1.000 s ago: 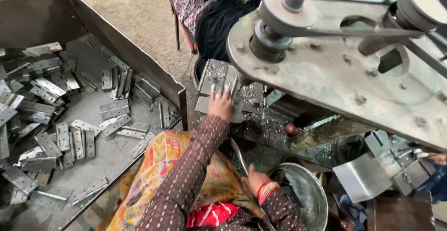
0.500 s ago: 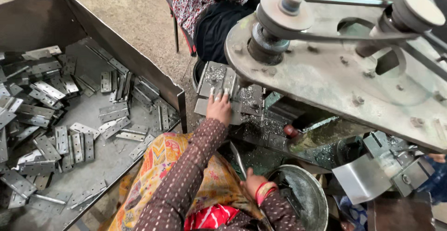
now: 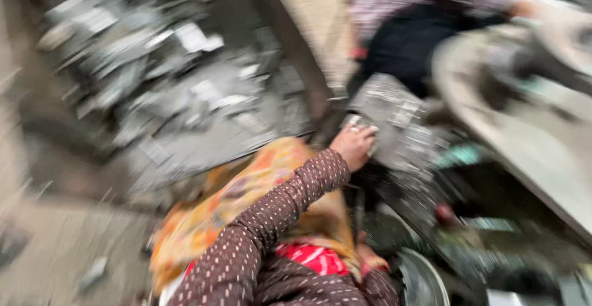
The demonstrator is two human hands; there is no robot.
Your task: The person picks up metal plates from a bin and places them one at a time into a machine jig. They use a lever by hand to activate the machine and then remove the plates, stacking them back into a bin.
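1. Blurred frame: left hand (image 3: 354, 145) grasps a flat metal plate (image 3: 359, 123) from the stack (image 3: 394, 118) beside the machine table (image 3: 542, 176).
2. Right hand (image 3: 373, 261) near steel bowl (image 3: 425, 281); fingers unclear.
3. Metal bin (image 3: 290, 47) of plates on concrete floor (image 3: 61, 250).

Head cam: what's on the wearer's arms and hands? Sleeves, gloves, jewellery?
The left arm wears a long dark brown sleeve with small pale dots, ending at the wrist. The left hand is bare, no glove. The right hand is mostly hidden and blurred; something red shows at its wrist.
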